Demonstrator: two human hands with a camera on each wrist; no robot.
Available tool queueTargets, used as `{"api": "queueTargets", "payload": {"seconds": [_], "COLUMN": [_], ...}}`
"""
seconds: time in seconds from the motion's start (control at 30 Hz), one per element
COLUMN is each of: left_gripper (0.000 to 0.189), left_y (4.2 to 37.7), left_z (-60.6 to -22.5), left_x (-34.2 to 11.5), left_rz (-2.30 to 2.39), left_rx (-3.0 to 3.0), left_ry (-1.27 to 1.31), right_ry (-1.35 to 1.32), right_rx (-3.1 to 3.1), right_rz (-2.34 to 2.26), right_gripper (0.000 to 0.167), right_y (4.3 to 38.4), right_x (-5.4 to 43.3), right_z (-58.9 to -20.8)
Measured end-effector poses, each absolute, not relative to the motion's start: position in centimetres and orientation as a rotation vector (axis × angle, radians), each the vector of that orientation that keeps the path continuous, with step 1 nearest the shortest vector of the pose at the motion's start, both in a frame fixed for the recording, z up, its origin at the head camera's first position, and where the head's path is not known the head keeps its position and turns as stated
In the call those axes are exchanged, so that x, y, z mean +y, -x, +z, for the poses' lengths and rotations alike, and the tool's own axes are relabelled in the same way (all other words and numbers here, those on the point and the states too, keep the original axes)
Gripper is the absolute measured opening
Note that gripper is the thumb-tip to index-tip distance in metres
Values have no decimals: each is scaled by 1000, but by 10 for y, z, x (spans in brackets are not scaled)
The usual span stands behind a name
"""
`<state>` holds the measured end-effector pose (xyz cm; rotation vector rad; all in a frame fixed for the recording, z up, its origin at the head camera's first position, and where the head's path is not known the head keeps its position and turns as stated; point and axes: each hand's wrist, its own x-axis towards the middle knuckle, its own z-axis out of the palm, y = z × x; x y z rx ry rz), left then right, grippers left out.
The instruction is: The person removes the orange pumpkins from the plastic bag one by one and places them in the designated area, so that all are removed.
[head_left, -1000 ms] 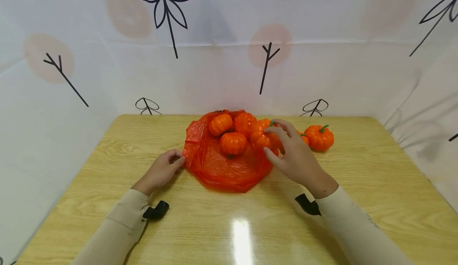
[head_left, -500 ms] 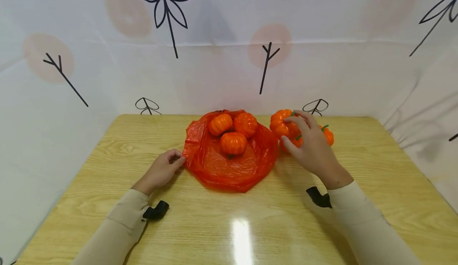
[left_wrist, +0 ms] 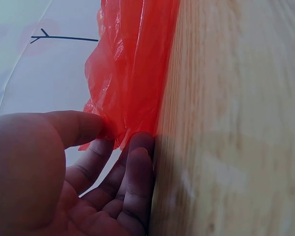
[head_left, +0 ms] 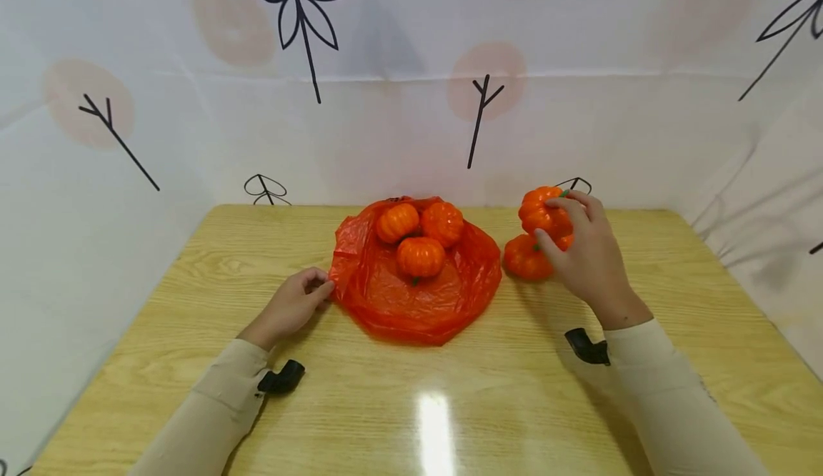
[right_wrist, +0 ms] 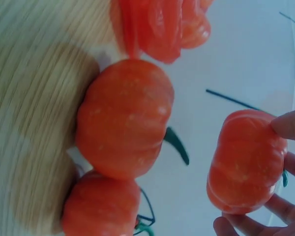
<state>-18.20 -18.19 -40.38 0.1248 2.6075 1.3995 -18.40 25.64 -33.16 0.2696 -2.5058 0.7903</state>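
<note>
My left hand (head_left: 291,307) pinches the left rim of a red plastic bag (head_left: 411,319) between thumb and fingers. The left wrist view shows the thin bag film (left_wrist: 130,73) caught there, just above the tabletop. Three small orange toy pumpkins (head_left: 420,257) sit in the spread bag. My right hand (head_left: 588,247) grips another toy pumpkin (head_left: 540,208) with a green stem, in the air right of the bag. Below it, one toy pumpkin (right_wrist: 125,118) stands on the table beside the bag. A second toy pumpkin (right_wrist: 102,204) touches it, mostly hidden by my hand in the head view.
The wood-grain table (head_left: 360,404) carries all of this. A pale cloth (head_left: 398,133) printed with plant drawings hangs behind the table's back edge. Black straps (head_left: 281,377) show at both wrists.
My right hand has carried its toy pumpkin from over the bag's right side to the right, above the pumpkins on the table. The left hand and the bag look unmoved.
</note>
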Motion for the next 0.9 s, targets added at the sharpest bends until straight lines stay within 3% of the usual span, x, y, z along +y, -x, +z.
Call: {"api": "queueTargets", "payload": {"seconds": [0.9], "left_gripper": [18], "left_y": [181], "left_z": [-401], "left_x": [-183], "left_rz": [1380], "left_rx": [2629], "left_ry": [-145], "right_ry": [150], "right_rx": [-2433], "right_rz": [930], "right_gripper": [44], "right_y": [197], "right_x": [305], "right_z": [-341]}}
